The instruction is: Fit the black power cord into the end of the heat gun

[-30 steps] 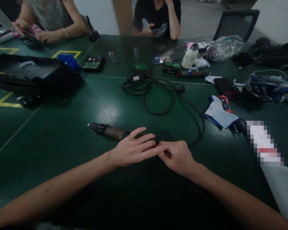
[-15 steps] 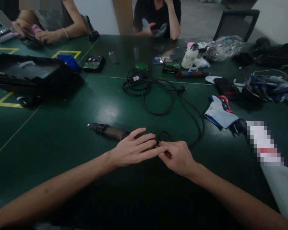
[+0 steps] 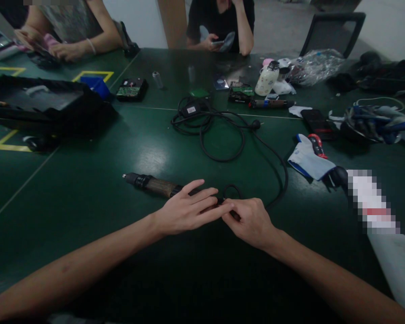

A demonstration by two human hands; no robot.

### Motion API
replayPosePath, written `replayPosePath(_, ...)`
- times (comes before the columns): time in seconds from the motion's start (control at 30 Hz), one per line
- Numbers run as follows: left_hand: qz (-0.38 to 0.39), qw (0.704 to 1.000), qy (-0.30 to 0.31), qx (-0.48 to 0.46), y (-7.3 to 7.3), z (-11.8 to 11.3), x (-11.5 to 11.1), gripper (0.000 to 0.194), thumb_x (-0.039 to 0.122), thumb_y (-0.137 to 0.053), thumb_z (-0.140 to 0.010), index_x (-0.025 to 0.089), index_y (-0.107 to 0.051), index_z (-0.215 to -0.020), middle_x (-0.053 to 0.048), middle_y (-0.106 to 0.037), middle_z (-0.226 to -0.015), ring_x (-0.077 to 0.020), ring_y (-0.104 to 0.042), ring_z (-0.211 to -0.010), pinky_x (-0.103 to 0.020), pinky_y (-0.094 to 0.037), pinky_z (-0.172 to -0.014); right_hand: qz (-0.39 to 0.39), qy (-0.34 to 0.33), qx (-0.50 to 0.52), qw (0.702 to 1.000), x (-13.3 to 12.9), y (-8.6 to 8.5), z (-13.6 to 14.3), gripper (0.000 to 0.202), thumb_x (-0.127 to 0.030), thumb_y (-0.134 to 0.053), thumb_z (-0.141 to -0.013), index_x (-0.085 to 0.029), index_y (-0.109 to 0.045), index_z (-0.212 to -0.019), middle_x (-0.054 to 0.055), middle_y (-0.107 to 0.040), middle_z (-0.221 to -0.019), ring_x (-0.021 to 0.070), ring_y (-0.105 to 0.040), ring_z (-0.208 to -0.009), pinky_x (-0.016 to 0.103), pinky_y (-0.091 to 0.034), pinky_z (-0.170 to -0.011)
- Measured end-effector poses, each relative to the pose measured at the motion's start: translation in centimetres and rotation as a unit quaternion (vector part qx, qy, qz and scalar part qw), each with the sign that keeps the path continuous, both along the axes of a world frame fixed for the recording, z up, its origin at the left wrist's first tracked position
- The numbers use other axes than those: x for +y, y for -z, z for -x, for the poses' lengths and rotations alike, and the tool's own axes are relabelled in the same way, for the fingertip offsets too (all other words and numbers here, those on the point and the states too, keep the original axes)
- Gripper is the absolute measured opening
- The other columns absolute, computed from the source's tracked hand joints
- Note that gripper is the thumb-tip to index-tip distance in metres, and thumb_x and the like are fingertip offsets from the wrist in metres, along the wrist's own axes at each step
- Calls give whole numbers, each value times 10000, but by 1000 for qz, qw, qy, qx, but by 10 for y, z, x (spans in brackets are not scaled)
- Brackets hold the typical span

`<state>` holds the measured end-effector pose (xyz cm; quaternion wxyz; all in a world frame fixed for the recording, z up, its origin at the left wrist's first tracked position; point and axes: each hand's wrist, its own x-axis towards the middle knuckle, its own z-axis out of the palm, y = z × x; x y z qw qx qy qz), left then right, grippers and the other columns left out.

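An electric screwdriver [image 3: 158,186] lies on the green table, its bit end pointing left and its rear end under my hands. Spread over its rear half, my left hand [image 3: 187,210] has its fingers stretched out to the right, resting on or just above the body. My right hand [image 3: 251,222] is closed in a pinch at the tool's rear end, where the black cord [image 3: 285,180] meets it. The fingers hide the join itself. From there the cord loops away to a coil with a black power adapter [image 3: 193,108] and a plug [image 3: 255,124].
Gloves [image 3: 308,157] with a red-black handle lie to the right. A black tray [image 3: 47,108] stands at left. Farther back are hard drives [image 3: 132,90], a second electric screwdriver [image 3: 272,104], a bottle [image 3: 267,81] and plastic wrap [image 3: 317,67]. Two people sit across the table.
Almost nothing differs. Both hands stay at the screwdriver's rear end, with only a very slight shift of the left fingers. The person opposite has tilted a phone a little.
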<state>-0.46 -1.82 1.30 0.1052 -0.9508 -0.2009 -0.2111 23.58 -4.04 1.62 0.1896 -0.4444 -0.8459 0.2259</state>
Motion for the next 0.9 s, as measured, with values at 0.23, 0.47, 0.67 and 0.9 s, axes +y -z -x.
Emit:
replayPosePath(0.23,-1,1000,11,-1,0,-1,-1,497,122,-543,-998,237,-485,-1478,-8,-718,-1132,-170,-582,-1312,-445,-141,-1287,-4,-3,-10,1000,0,1,0,240,-261,-537,-987,-185,-608,-771,-3,-658,-694,111,-552,-575,260,-339,-601)
replayPosePath(0.47,-5,1000,10,-1,1,-1,0,475,151,-560,-998,258,-511,-1459,-8,-710,-1179,-178,-587,-1303,-453,-159,-1285,-4,-3,-11,1000,-1,2,0,217,-258,-539,-983,-189,-624,-796,3,-681,-724,120,-584,-611,264,-346,-615)
replayPosePath(0.67,-1,1000,-6,-2,1,0,1,460,135,-540,-1002,234,-520,-1450,1,-716,-1119,-171,-579,-1295,-444,-157,-1287,-8,8,-4,1000,-1,2,0,233,-267,-534,-987,-188,-610,-782,-11,-650,-678,113,-551,-570,268,-331,-601)
replayPosePath(0.9,-8,1000,-1,7,2,0,0,474,129,-528,-1005,255,-506,-1461,11,-720,-1112,-155,-567,-1313,-443,-126,-1290,4,-3,-5,1000,-1,1,-1,247,-276,-519,-1007,-186,-605,-794,-3,-655,-706,118,-572,-603,266,-342,-618)
